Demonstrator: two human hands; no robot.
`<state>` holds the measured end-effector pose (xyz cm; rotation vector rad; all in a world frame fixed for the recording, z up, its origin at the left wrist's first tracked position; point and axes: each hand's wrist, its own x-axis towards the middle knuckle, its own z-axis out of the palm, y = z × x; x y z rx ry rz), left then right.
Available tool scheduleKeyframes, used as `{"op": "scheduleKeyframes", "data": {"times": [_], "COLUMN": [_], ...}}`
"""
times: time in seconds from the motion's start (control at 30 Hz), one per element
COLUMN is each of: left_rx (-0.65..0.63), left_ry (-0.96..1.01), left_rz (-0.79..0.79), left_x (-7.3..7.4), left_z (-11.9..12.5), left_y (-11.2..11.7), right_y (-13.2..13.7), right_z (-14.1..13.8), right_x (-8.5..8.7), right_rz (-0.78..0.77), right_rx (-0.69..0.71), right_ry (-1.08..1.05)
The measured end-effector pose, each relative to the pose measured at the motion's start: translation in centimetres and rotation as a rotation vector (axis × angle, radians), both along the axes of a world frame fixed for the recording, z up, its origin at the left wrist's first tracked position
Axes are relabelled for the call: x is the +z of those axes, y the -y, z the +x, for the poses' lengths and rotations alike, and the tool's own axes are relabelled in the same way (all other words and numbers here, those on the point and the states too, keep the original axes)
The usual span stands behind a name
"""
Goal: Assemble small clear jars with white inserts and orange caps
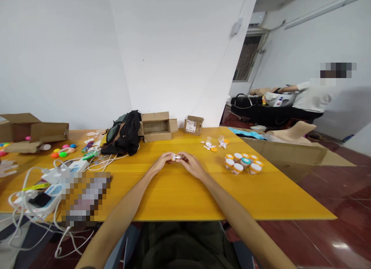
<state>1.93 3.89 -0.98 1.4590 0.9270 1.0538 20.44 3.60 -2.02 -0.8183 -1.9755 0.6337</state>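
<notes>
My left hand (164, 160) and my right hand (190, 163) meet above the middle of the wooden table. Between them they hold a small clear plastic jar (176, 157) with some white on it, apparently tipped on its side. The fingers of both hands are closed around it and cover much of it. To the right stands a cluster of similar clear jars (237, 168) with white and orange lids, one of them with a teal lid (246, 160). Loose white lids (208, 144) and an orange ring (213, 149) lie farther back, beside some clear cups.
A black backpack (124, 133), an open cardboard box (156, 135) and a smaller box (193, 126) stand along the wall. Power strips (55, 191) with tangled white cables lie left, near colourful balls (63, 154). Another person (313, 95) sits at the far right.
</notes>
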Motion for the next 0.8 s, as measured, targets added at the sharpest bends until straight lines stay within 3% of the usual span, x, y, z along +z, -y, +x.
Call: {"op": "scheduleKeyframes", "data": {"times": [0.2, 0.6, 0.8], "left_rx": [-0.011, 0.011, 0.015], "left_ry": [-0.007, 0.001, -0.003], "left_rz": [0.009, -0.007, -0.024], "left_x": [-0.05, 0.01, -0.04], "left_z": [-0.02, 0.13, 0.15], "left_y": [-0.08, -0.08, -0.13], "right_y": [-0.03, 0.25, 0.29], "right_z": [-0.01, 0.38, 0.4], "right_x": [0.0, 0.18, 0.13], "right_rz": [-0.021, 0.242, 0.239], "right_rx": [0.016, 0.024, 0.002], "right_ry": [-0.012, 0.05, 0.053]}}
